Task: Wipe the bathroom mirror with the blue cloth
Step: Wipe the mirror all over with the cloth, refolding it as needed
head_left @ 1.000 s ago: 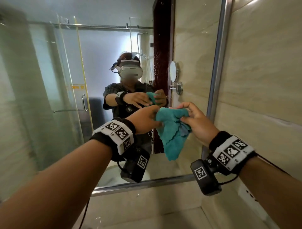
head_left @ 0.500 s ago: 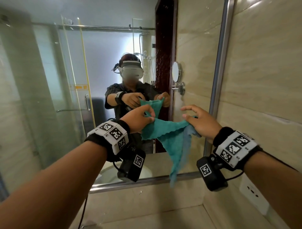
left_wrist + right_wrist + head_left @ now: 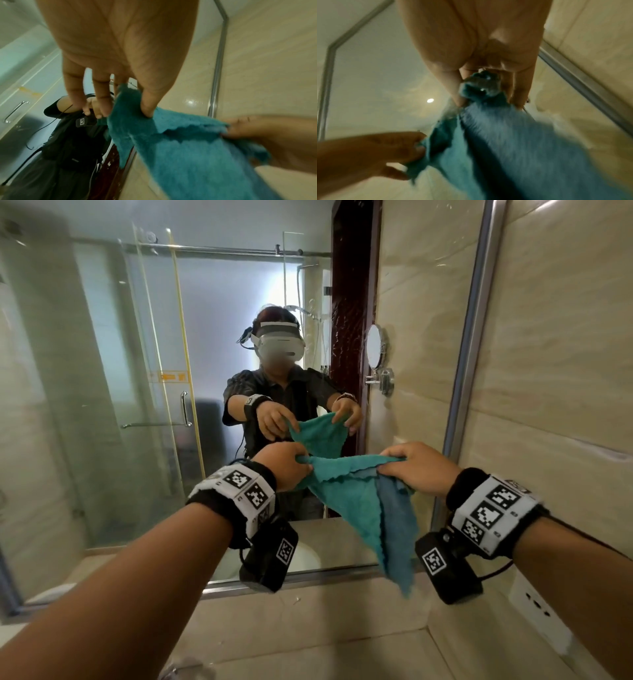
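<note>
The blue-green cloth hangs stretched between my two hands in front of the bathroom mirror, a little short of the glass. My left hand pinches its left corner, seen close as cloth under the left hand in the left wrist view. My right hand grips the right corner, with the cloth bunched in the right hand. The lower part droops in a point past the mirror's bottom frame. Nothing touches the glass.
The mirror's metal frame runs up the right side, next to a beige tiled wall. A stone ledge and counter lie below. A white wall socket sits low right. The mirror reflects a person, a glass shower door and a small round shaving mirror.
My hands have moved apart, spreading the bunched cloth into a taut top edge with a hanging point. Both hands also sit slightly lower than before.
</note>
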`<state>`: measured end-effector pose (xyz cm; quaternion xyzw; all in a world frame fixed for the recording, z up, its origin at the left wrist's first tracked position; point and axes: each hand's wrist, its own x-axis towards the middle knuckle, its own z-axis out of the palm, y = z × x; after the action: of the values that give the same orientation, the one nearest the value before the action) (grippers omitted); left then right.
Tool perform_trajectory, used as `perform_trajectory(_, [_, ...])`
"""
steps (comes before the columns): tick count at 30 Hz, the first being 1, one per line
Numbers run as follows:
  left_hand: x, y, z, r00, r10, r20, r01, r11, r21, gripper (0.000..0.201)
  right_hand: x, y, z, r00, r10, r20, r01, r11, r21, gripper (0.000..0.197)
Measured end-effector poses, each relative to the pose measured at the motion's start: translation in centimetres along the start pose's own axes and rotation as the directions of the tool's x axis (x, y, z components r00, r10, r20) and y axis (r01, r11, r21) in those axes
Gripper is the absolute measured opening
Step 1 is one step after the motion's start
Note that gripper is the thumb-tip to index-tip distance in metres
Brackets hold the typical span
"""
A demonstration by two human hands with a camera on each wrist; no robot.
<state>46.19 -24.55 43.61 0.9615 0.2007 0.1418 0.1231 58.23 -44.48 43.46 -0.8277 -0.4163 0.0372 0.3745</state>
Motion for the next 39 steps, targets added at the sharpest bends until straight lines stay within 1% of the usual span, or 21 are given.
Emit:
perform_trajectory(2, [0.1, -0.2, 1.2, 1.000, -0.010, -0.020, 0.011, 0.999, 0.042, 0.036, 0.3, -0.1, 0.4, 0.999, 0.034, 0.010, -0.035, 0.991, 0.130, 0.011])
perform_trajectory(4, [-0.3, 0.3, 1.9, 0.995, 0.080, -0.067, -0.086, 0.992, -0.088, 0.048, 0.6, -0.1, 0.8, 0.998, 0.055, 0.024, -0.059, 0.961, 0.271, 0.011])
perform_trajectory(6, [-0.8, 1.5, 2.3, 0.984, 0.179, 0.025, -0.164, 0.943, -0.290, 0.064, 0.8, -0.4, 1.3, 0.996, 0.068, 0.056, -0.087, 0.874, 0.479, 0.013])
perform_trajectory(8, [-0.9, 2.7, 2.6, 0.969, 0.209, 0.134, -0.130, 0.887, -0.443, 0.078, 0.9, -0.6, 1.5, 0.992, 0.074, 0.100, -0.121, 0.752, 0.648, 0.022])
perform_trajectory(10, [-0.6, 3.2, 2.9, 0.972, 0.193, 0.131, -0.115, 0.884, -0.454, 0.079, 1.0, -0.6, 1.6, 0.991, 0.037, 0.129, -0.121, 0.658, 0.744, 0.040])
perform_trajectory(11, [-0.4, 3.3, 2.9, 0.978, 0.182, 0.107, -0.123, 0.903, -0.412, 0.073, 1.1, -0.5, 1.5, 0.991, 0.002, 0.134, -0.103, 0.648, 0.755, 0.050])
perform_trajectory(12, [-0.3, 3.3, 2.9, 0.981, 0.177, 0.078, -0.139, 0.924, -0.356, 0.064, 1.2, -0.3, 1.4, 0.990, -0.034, 0.136, -0.080, 0.662, 0.745, 0.058])
perform_trajectory(14, [-0.1, 3.1, 2.9, 0.978, 0.206, 0.019, -0.192, 0.939, -0.284, 0.043, 1.4, 0.2, 1.3, 0.988, -0.067, 0.139, -0.037, 0.770, 0.637, 0.065])
perform_trajectory(17, [0.3, 2.6, 2.8, 0.975, 0.221, 0.003, -0.209, 0.925, -0.317, 0.028, 1.5, 1.0, 0.9, 0.996, -0.050, 0.073, 0.025, 0.951, 0.308, 0.051])
perform_trajectory(19, [0.5, 2.4, 2.5, 0.979, 0.205, 0.010, -0.186, 0.906, -0.380, 0.022, 1.4, 1.1, 0.7, 0.997, -0.038, 0.070, 0.023, 0.980, 0.200, 0.028])
perform_trajectory(20, [0.6, 2.5, 2.4, 0.977, 0.215, 0.017, -0.189, 0.891, -0.413, 0.019, 1.3, 1.0, 0.6, 0.993, -0.030, 0.111, 0.013, 0.988, 0.155, 0.025])
perform_trajectory(22, [0.6, 2.7, 2.2, 0.967, 0.253, 0.028, -0.209, 0.851, -0.481, 0.016, 1.5, 1.0, 0.7, 0.986, -0.069, 0.152, 0.073, 0.997, -0.022, 0.035])
perform_trajectory(24, [0.5, 2.7, 2.1, 0.961, 0.276, 0.029, -0.229, 0.847, -0.479, 0.016, 1.9, 1.0, 0.8, 0.986, -0.145, 0.086, 0.160, 0.963, -0.215, 0.028])
perform_trajectory(25, [0.6, 2.6, 2.1, 0.961, 0.277, 0.028, -0.234, 0.860, -0.454, 0.017, 2.0, 0.9, 0.8, 0.986, -0.153, 0.069, 0.165, 0.959, -0.231, 0.025])
perform_trajectory(27, [0.6, 2.2, 2.1, 0.966, 0.259, 0.000, -0.238, 0.889, -0.391, 0.021, 2.0, 0.8, 1.0, 0.989, -0.098, 0.111, 0.109, 0.989, -0.097, 0.023])
perform_trajectory(30, [0.7, 1.7, 2.3, 0.954, 0.234, -0.185, -0.275, 0.932, -0.238, 0.021, 2.2, 1.2, 1.4, 0.997, -0.034, 0.071, 0.027, 0.996, 0.090, 0.025])
perform_trajectory(32, [0.6, 1.9, 2.3, 0.949, 0.187, -0.253, -0.255, 0.929, -0.268, 0.016, 2.3, 1.4, 1.6, 1.000, 0.025, -0.002, -0.024, 0.981, 0.191, 0.025])
perform_trajectory(33, [0.6, 2.2, 2.4, 0.971, 0.146, -0.191, -0.201, 0.927, -0.317, 0.020, 2.4, 1.6, 1.7, 0.999, 0.031, -0.027, -0.025, 0.978, 0.206, 0.025])
perform_trajectory(35, [0.8, 2.8, 2.6, 0.997, 0.070, 0.015, -0.060, 0.929, -0.364, 0.045, 2.6, 1.6, 1.7, 0.999, 0.015, -0.044, -0.005, 0.976, 0.219, 0.023])
perform_trajectory(37, [1.2, 3.2, 2.9, 0.986, 0.047, 0.163, 0.034, 0.888, -0.458, 0.062, 2.7, 1.4, 1.7, 0.999, -0.028, -0.020, 0.033, 0.944, 0.330, 0.019])
perform_trajectory(39, [1.0, 3.8, 2.8, 0.962, 0.126, 0.240, 0.050, 0.788, -0.614, 0.081, 2.9, 1.3, 1.6, 0.998, -0.065, 0.017, 0.048, 0.866, 0.498, 0.016])
